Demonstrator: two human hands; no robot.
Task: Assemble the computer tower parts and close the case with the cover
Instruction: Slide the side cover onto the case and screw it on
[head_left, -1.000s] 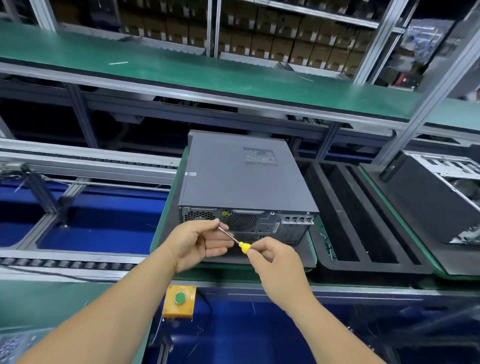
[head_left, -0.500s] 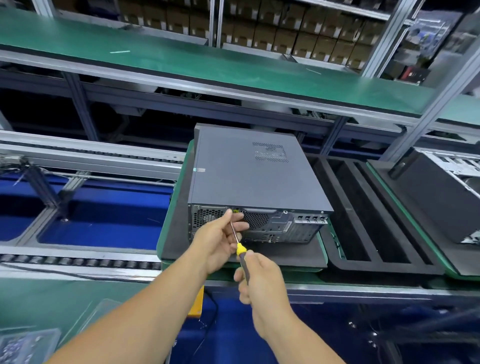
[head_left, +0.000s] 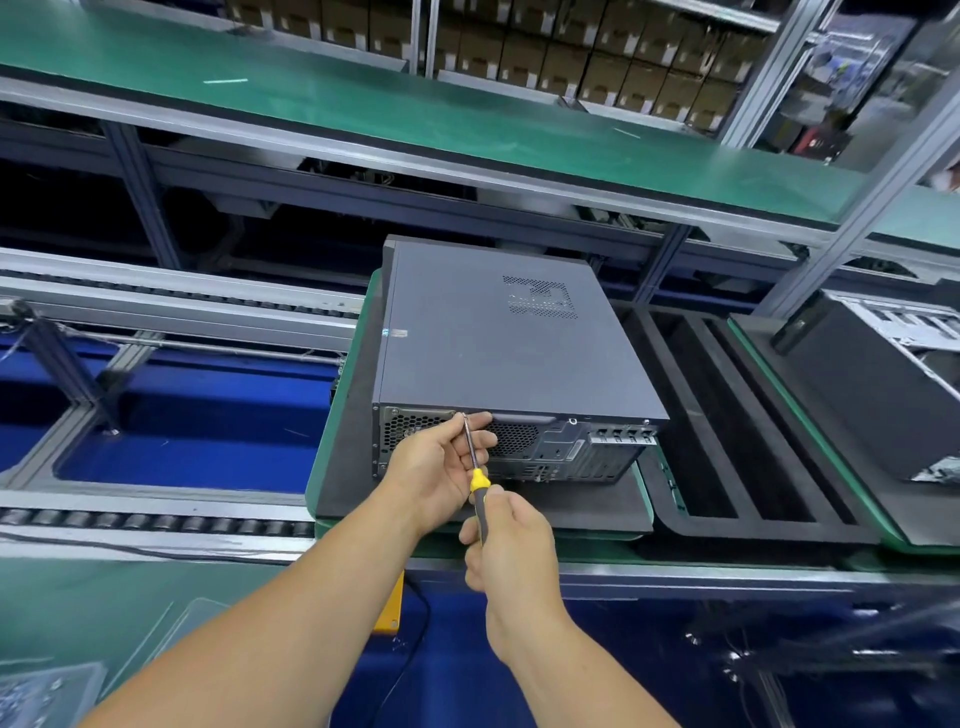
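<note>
A dark grey computer tower (head_left: 498, 353) lies on its side on a black foam pad (head_left: 343, 457), its cover on and its rear panel (head_left: 561, 447) facing me. My right hand (head_left: 511, 545) grips the yellow-and-grey handle of a screwdriver (head_left: 475, 467). The metal shaft points up to the rear panel's top edge near the left. My left hand (head_left: 441, 462) rests against the rear panel and its fingers hold the shaft near the tip. The tip itself is partly hidden by my fingers.
A black foam tray (head_left: 737, 415) with long slots sits to the right of the tower. Another open tower (head_left: 883, 384) lies at the far right. A roller conveyor (head_left: 156, 519) and blue surface lie to the left. A green shelf (head_left: 415, 114) spans the back.
The screwdriver has swung from lying slanted to standing nearly upright against the rear panel's top edge. My right hand has dropped below it, and my left fingers have stayed on the shaft.
</note>
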